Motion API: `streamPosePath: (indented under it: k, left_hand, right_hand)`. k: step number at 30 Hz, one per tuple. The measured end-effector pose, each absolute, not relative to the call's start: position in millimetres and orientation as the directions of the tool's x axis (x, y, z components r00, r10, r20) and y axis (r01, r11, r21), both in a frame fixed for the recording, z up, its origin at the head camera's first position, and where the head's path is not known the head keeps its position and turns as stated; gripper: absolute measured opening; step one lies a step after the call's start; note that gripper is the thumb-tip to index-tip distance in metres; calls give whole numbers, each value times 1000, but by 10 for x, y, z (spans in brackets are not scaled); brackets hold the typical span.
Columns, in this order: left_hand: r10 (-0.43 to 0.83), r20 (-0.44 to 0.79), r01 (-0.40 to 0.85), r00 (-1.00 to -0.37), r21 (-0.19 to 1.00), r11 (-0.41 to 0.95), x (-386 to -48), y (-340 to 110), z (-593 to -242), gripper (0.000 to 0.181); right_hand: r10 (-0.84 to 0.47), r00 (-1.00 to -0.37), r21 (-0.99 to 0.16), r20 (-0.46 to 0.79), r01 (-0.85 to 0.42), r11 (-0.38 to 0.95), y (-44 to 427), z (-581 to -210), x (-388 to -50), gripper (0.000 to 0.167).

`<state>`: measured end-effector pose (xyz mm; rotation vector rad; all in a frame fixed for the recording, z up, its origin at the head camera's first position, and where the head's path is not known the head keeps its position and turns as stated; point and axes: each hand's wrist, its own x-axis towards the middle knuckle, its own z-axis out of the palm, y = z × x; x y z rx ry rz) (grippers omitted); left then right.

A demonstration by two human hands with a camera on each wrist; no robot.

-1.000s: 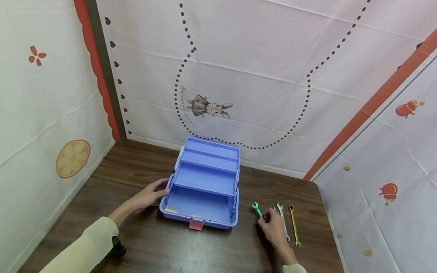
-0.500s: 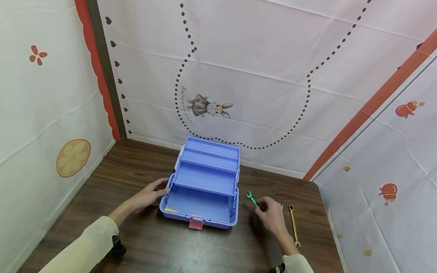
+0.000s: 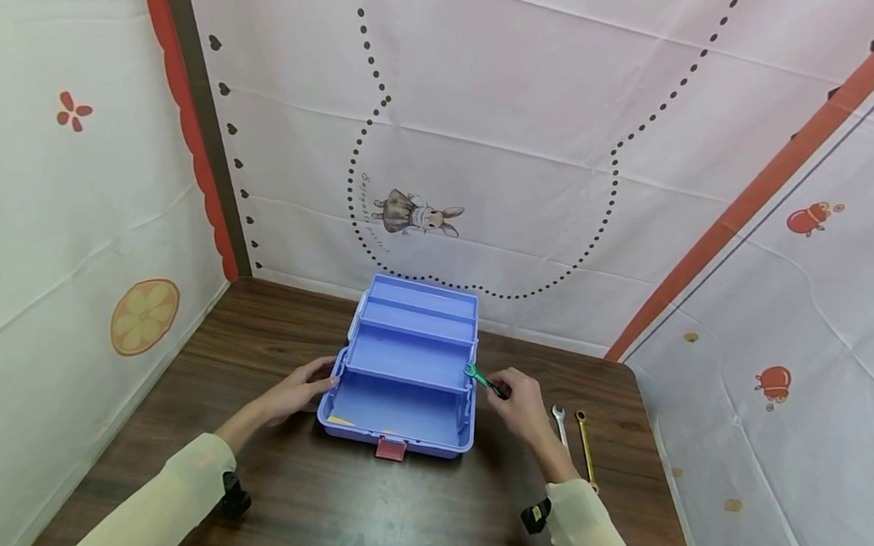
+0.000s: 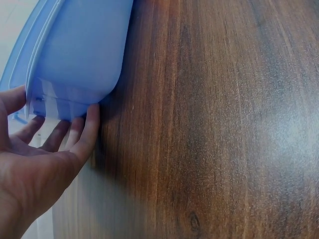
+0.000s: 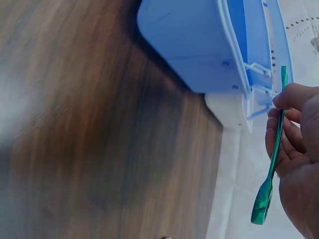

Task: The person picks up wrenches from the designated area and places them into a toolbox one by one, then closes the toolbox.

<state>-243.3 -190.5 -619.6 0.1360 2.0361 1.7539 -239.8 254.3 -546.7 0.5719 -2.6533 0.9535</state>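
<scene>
A blue toolbox (image 3: 399,408) stands open on the table with its trays raised. At its left side my left hand (image 3: 300,392) holds the wall; in the left wrist view the thumb of that hand (image 4: 40,169) is at the rim and the fingers lie on the outer side. My right hand (image 3: 522,405) pinches a green wrench (image 3: 481,380), whose front end is over the right edge of the middle tray. In the right wrist view the green wrench (image 5: 275,157) runs between thumb and fingers of the hand (image 5: 301,134), beside the toolbox (image 5: 189,40).
On the wooden table (image 3: 392,521), right of my right hand, lie a silver wrench (image 3: 560,427) and a gold wrench (image 3: 586,447). My right forearm partly covers the silver one. Printed cloth (image 3: 516,211) hangs behind and on both sides.
My right hand has lifted the green wrench from near the other wrenches and moved it left and away from me, to the toolbox. My left hand has stayed in place.
</scene>
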Motion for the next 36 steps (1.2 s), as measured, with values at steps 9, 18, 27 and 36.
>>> streamPosePath:
  k: [9, 18, 27, 36]
  left_hand:
    - [364, -267, -211, -892, 959, 187, -2432, -1910, -6202, 68]
    - [348, -279, -221, -895, 955, 198, -2440, -1923, -6206, 65]
    - [362, -265, -206, -894, 959, 195, -2438, -1930, -6209, 69]
    - [364, -270, -202, -892, 956, 213, -2436, -1914, -6202, 68]
  right_hand:
    - [-349, -884, -528, 312, -467, 710, 2300, -5365, -2539, 9]
    - [-426, -848, -489, 314, -529, 694, 2125, -5294, -2695, 8]
    - [-463, -849, -488, 255, -526, 696, 1933, -5256, -2799, 9]
    - [-562, -802, -400, 202, -591, 700, 1730, -5229, -2893, 10]
